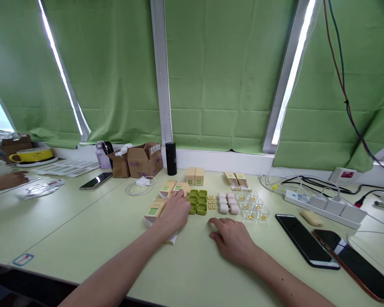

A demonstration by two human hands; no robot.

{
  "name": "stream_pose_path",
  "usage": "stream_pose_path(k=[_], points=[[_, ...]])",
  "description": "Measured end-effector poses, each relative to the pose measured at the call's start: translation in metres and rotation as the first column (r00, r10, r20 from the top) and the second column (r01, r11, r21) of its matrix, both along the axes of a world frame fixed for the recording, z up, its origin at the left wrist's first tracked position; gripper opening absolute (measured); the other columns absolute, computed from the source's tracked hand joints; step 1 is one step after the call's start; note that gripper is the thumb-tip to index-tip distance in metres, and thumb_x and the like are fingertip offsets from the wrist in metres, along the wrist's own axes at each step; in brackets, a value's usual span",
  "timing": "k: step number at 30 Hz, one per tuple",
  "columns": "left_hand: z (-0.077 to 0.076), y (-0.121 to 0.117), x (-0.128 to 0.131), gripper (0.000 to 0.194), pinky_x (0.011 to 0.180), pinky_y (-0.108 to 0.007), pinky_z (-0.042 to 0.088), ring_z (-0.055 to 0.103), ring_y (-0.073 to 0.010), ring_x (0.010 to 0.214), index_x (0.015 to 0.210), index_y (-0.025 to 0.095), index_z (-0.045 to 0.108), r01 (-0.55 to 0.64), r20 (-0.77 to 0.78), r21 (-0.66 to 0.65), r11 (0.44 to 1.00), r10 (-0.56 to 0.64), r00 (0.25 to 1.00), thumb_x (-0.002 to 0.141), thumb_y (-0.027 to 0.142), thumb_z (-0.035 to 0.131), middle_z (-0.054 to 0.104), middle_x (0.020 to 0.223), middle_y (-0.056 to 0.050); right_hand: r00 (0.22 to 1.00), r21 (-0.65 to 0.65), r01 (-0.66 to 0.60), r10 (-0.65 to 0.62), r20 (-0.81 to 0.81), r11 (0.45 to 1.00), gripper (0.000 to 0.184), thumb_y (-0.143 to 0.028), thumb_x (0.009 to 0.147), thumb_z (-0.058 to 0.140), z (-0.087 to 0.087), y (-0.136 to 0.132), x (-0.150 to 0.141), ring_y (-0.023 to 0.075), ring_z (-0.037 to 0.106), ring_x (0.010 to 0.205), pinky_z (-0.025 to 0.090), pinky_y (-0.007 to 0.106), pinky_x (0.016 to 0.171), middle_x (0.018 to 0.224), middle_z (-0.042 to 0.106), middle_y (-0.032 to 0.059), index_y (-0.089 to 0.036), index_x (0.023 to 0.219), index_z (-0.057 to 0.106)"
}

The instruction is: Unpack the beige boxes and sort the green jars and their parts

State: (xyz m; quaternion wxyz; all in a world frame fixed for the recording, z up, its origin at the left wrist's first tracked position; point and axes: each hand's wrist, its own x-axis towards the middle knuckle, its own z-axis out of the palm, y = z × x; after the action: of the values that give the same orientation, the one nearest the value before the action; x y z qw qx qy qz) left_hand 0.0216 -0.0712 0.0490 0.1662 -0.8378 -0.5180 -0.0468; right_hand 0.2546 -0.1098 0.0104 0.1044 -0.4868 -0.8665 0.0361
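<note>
My left hand reaches over a group of small tan boxes with green labels, its fingers curled down onto one small box whose white flap shows below the wrist. Another small box lies just left of it. Beside its fingertips sit several green square cups. My right hand rests on the table, palm down, fingers loosely apart and holding nothing. In front of it are tiny yellow pieces, pale pink and white rounded blocks and clear containers with yellow centres.
Farther back stand upright boxes, opened boxes, a black cylinder and a cardboard carton. At right lie phones and a power strip with cables. Another person's hand is at far left.
</note>
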Motion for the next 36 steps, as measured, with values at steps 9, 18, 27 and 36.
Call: stream_pose_path(k=[9,18,27,36], points=[[-0.0045,0.0022,-0.0008,0.023,0.087,-0.046,0.037,0.054,-0.033,0.097,0.069,0.016,0.074,0.008,0.048,0.012,1.0,-0.009,0.999,0.078,0.002,0.059,0.07,0.075,-0.016,1.0,-0.012,0.002,-0.002,0.001,1.0,0.031,-0.033,0.1,0.047,0.0024,-0.0008,0.0001,0.0259,0.069,0.1,0.04,0.032,0.073,0.107,0.075,0.0076,-0.026,0.127,0.059],[-0.0027,0.0011,0.0018,0.018,0.087,-0.046,0.037,0.052,-0.0329,0.097,0.079,0.017,0.076,0.02,0.102,0.033,0.999,-0.023,0.994,0.087,0.013,0.06,0.07,0.078,-0.016,1.0,-0.007,0.003,-0.003,0.001,1.0,0.032,-0.033,0.1,0.048,0.0012,-0.0008,0.0007,0.0258,0.069,0.099,0.039,0.032,0.072,0.105,0.074,0.0071,-0.027,0.129,0.059],[0.0,0.0006,0.0059,0.023,0.084,-0.044,0.037,0.053,-0.0312,0.096,0.076,0.018,0.072,0.021,0.105,0.024,0.999,-0.024,0.994,0.09,0.009,0.056,0.072,0.082,-0.014,0.999,0.035,0.003,-0.005,0.049,0.999,0.04,-0.037,0.102,0.042,0.0041,0.0018,-0.0058,0.0244,0.07,0.087,0.034,0.03,0.064,0.098,0.074,0.0066,-0.03,0.141,0.051],[-0.0003,0.0007,0.0056,0.026,0.083,-0.043,0.037,0.054,-0.0301,0.095,0.075,0.018,0.071,0.019,0.091,0.031,0.999,-0.021,0.996,0.091,0.009,0.053,0.071,0.081,-0.014,0.998,0.061,0.015,-0.019,0.065,0.998,0.038,-0.039,0.103,0.039,-0.0014,0.0071,-0.0086,0.0243,0.07,0.079,0.03,0.031,0.062,0.095,0.074,0.0062,-0.03,0.139,0.051]])
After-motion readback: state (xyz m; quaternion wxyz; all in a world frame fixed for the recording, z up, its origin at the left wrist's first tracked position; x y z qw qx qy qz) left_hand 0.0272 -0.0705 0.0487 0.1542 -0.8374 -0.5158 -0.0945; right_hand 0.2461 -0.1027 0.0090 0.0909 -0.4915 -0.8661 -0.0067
